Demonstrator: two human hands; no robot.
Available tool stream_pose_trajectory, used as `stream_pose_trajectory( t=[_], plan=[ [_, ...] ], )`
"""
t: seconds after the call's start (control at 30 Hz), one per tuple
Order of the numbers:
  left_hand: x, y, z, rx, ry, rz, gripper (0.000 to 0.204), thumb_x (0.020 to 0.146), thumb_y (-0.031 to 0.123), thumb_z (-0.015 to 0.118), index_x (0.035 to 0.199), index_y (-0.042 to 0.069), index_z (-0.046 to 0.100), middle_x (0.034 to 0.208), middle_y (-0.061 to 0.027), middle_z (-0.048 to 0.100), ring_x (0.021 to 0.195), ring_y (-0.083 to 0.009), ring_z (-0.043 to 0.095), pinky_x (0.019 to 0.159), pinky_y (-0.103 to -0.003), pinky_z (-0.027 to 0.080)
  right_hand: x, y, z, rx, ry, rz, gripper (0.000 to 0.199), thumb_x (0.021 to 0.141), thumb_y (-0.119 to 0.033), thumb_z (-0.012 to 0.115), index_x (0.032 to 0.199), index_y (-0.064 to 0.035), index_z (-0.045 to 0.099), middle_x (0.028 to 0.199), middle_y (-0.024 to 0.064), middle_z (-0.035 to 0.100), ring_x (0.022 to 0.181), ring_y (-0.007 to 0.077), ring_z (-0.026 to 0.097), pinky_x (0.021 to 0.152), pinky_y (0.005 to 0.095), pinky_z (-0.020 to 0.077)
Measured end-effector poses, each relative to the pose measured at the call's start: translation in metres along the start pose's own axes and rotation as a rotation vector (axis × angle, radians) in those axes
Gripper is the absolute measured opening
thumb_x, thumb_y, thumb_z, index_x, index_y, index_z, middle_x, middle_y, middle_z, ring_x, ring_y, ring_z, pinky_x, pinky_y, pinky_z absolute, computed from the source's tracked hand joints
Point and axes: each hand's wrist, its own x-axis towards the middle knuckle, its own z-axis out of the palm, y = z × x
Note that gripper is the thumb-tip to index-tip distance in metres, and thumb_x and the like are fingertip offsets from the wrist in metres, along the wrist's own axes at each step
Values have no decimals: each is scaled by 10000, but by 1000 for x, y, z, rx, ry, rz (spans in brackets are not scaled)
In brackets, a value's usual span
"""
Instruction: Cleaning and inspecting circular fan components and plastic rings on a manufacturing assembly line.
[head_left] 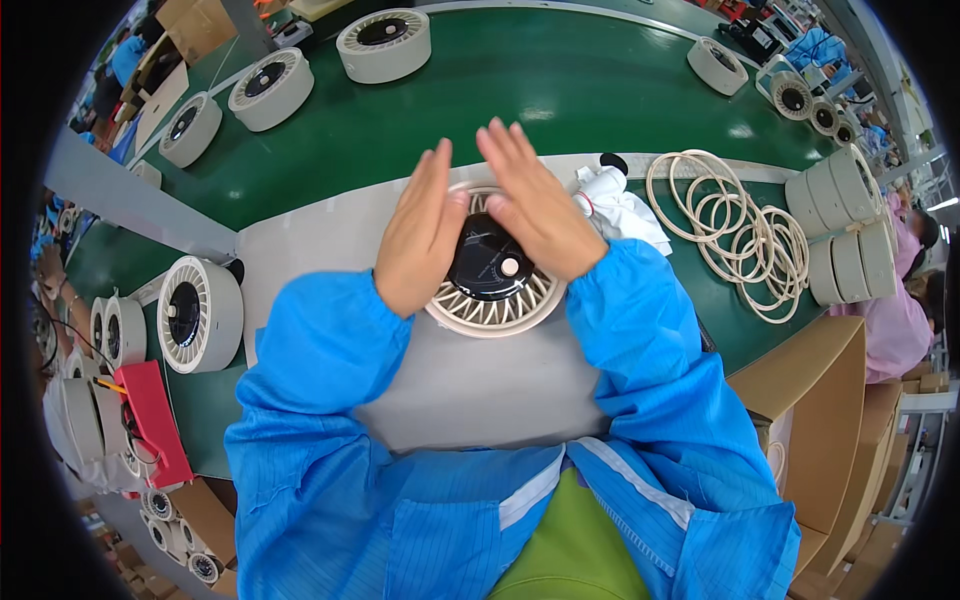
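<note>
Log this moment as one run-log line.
left hand: open, on fan grille | right hand: open, on grille | grey mat

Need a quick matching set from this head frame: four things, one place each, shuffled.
Things:
1. round fan unit
2. white cloth
3. pile of cream rings
4. red tool

Places:
A. far left, by the standing units
B. right of the cloth, on the green surface
C. under both hands, on the grey mat
D. just right of the right hand

Pairs: 1-C, 2-D, 3-B, 4-A
</note>
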Motion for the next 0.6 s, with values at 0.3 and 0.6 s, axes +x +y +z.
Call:
stream_pose_trajectory(
  t=[0.3, 0.6],
  plan=[
    [-64, -1, -8, 240, 80, 540, 569, 806, 365, 534, 1290, 130, 350, 1317, -125, 345, 1235, -267, 290, 986, -391, 239, -28, 57, -92, -133, 206, 698, 383, 884, -255, 451, 1223, -78, 449, 1298, 186, 363, 1244, 283, 293, 998, 354, 247],
    [-79, 30, 13, 701, -86, 483, 394, 737, 282, 605, 1125, 301, 539, 1205, 41, 473, 986, -155, 440, 791, -312, 324, -46, 16, -16, -710, 59, 478, 418, 755, -247, 609, 1125, -72, 524, 1271, 223, 354, 1052, 364, 469, 869, 393, 396]
  ],
)
